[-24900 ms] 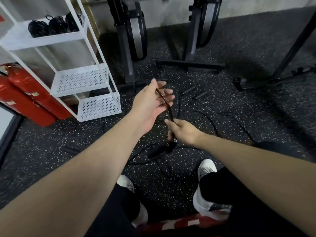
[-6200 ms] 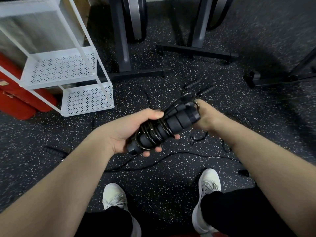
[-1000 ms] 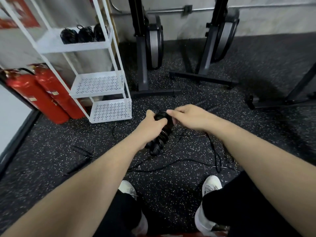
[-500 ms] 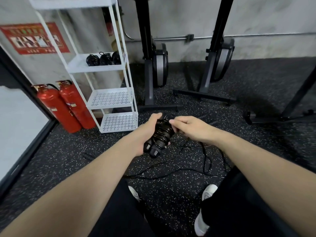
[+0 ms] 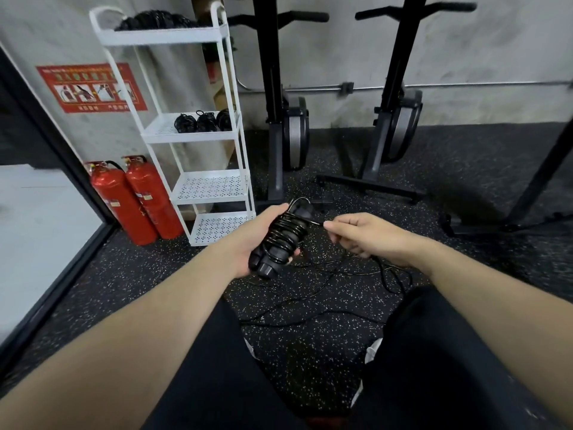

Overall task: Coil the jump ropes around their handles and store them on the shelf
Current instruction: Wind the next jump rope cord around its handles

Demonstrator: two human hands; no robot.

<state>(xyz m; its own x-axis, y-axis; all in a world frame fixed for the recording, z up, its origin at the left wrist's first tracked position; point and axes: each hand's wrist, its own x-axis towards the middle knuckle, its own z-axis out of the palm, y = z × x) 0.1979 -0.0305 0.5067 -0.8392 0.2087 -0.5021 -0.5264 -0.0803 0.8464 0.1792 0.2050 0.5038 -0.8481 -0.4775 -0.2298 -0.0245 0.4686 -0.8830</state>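
Observation:
My left hand (image 5: 248, 240) grips a black jump rope bundle (image 5: 283, 238), its cord wound around the two handles. My right hand (image 5: 369, 235) pinches the cord's loose end just right of the bundle. More black ropes (image 5: 325, 283) lie tangled on the speckled floor below my hands. A white four-tier shelf (image 5: 214, 209) stands to the left. Three coiled ropes (image 5: 203, 121) sit on its second tier, and more coiled ropes (image 5: 155, 21) on the top tier.
Two red fire extinguishers (image 5: 136, 200) stand left of the shelf. Two black exercise machines (image 5: 288, 128) stand against the back wall, and a slanted black frame (image 5: 539, 181) is at the right. My legs and white shoes are below.
The view has tilted up, showing the shelf's top tier. My right hand has pulled a little to the right, away from the bundle, drawing the cord end taut.

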